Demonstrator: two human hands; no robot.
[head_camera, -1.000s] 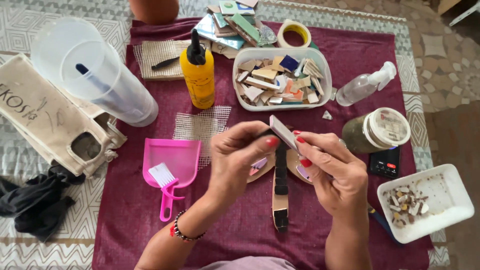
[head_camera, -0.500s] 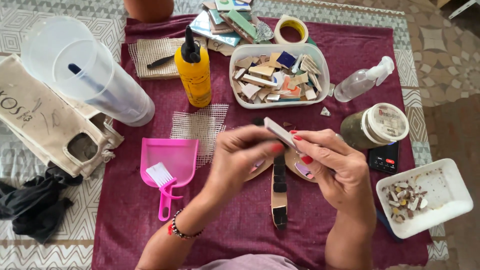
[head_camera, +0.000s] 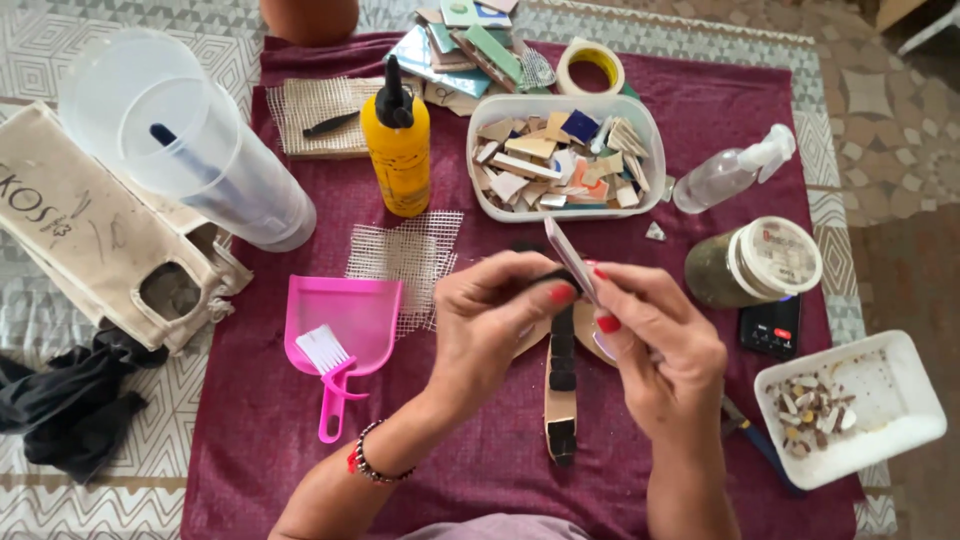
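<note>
- Both hands meet over the dark red cloth (head_camera: 300, 470), just above a wooden strip (head_camera: 562, 400) partly covered with black tiles.
- Left hand (head_camera: 495, 320): thumb and fingers pinched shut on a thin black piece against the pale flat tile (head_camera: 570, 258).
- Right hand (head_camera: 660, 350): fingers clamped on the lower end of the same tile, which stands tilted edge-up between the two hands.
- Versus a second ago: the hands sit slightly lower and closer together, the tile leans more upright, and the grip is unchanged.
- The work is still on the held tile; nothing is laid on the strip yet.
- Nearby and untouched are the tub of tile pieces (head_camera: 565, 160), yellow glue bottle (head_camera: 397, 140), mesh (head_camera: 405, 255) and pink dustpan (head_camera: 345, 320).
</note>
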